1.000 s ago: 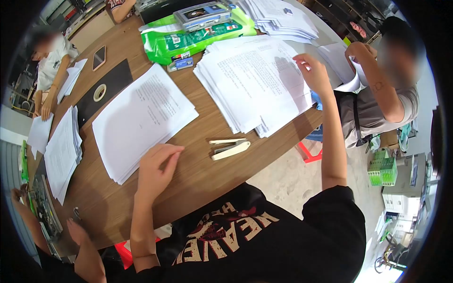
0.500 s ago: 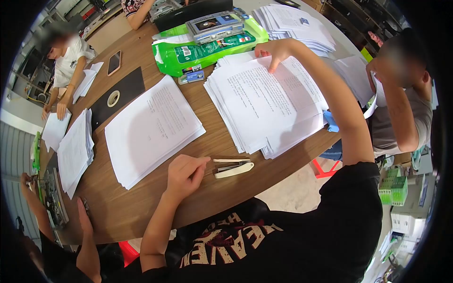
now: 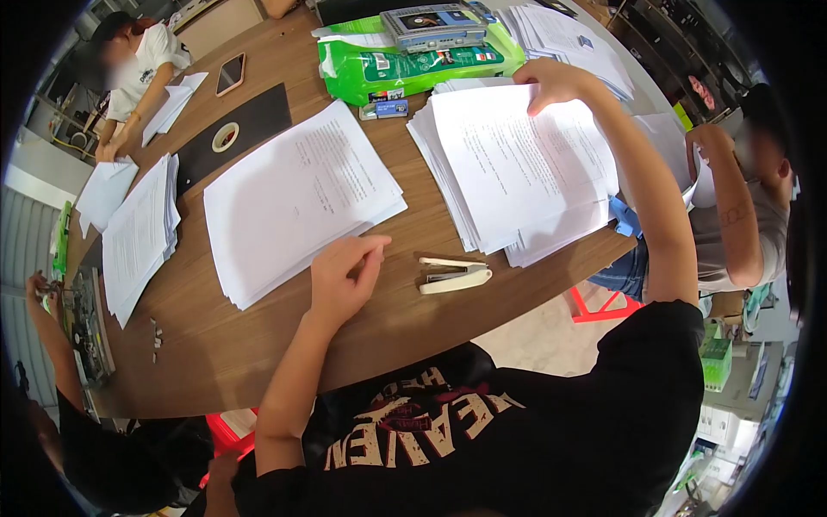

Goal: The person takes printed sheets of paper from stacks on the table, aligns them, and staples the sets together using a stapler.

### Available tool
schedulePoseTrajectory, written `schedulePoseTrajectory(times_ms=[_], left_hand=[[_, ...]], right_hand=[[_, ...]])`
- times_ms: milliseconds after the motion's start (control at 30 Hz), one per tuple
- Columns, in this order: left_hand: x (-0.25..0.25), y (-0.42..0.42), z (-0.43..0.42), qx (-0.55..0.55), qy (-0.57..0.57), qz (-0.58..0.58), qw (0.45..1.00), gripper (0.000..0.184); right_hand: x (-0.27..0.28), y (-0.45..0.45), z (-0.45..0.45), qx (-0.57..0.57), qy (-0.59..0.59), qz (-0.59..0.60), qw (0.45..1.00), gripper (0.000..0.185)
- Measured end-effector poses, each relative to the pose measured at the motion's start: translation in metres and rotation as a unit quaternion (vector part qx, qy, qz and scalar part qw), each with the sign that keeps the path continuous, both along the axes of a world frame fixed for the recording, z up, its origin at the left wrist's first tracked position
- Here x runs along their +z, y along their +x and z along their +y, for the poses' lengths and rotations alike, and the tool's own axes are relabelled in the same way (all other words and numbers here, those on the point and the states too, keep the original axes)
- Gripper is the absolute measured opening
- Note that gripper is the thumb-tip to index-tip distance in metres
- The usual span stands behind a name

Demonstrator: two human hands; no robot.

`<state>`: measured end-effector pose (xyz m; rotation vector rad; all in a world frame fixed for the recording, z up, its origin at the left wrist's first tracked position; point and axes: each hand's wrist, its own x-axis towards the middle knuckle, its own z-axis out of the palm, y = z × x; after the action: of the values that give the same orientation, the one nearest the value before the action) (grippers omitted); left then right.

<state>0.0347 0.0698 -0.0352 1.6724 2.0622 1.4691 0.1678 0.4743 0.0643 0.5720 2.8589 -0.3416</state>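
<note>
My right hand (image 3: 560,84) grips the far edge of a printed sheet (image 3: 517,146), thumb on its face and fingers behind. That edge bows up off a thick stack of papers (image 3: 441,185). My left hand (image 3: 347,276) hovers or rests by the near edge of a second printed stack (image 3: 297,207); its thumb and fingers are drawn together, and nothing shows between them. To its right, a cream stapler (image 3: 455,277) lies on the wooden table, in front of the thick stack.
Behind the stacks lie a green packet (image 3: 422,73) with a clear plastic case (image 3: 435,28) on it. A tape roll (image 3: 226,137) sits on a black mat (image 3: 271,116), near a phone (image 3: 231,74). More papers (image 3: 142,228) stand left. Other people sit around the table.
My right hand has closed on the sheet's far edge and bent it up. My left hand stays closed. The view has shifted; at lower left, another person's hand has left the table edge.
</note>
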Motion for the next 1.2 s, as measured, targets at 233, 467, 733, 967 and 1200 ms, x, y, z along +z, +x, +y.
schedulePoseTrajectory(times_ms=[233,467,733,967,1200], left_hand=[[0.031,-0.014,0.019,-0.070,0.085,-0.208,0.972,0.068],[0.087,-0.023,0.019,-0.186,0.115,-0.180,0.959,0.076],[0.073,-0.019,-0.020,0.029,0.133,-0.115,0.984,0.016],[0.061,-0.044,-0.097,0.133,0.147,-0.103,0.975,0.022],[0.025,-0.047,-0.158,0.178,0.162,-0.169,0.956,0.022]], right_hand=[[0.094,0.032,-0.072,0.048,0.040,0.129,0.990,0.023],[0.165,0.031,-0.169,0.174,0.090,0.168,0.966,0.022],[0.147,0.003,-0.204,0.245,0.153,0.274,0.917,0.030],[0.123,0.015,-0.213,0.151,-0.033,0.364,0.919,0.047],[-0.040,0.014,-0.212,0.069,-0.508,0.419,0.749,0.069]])
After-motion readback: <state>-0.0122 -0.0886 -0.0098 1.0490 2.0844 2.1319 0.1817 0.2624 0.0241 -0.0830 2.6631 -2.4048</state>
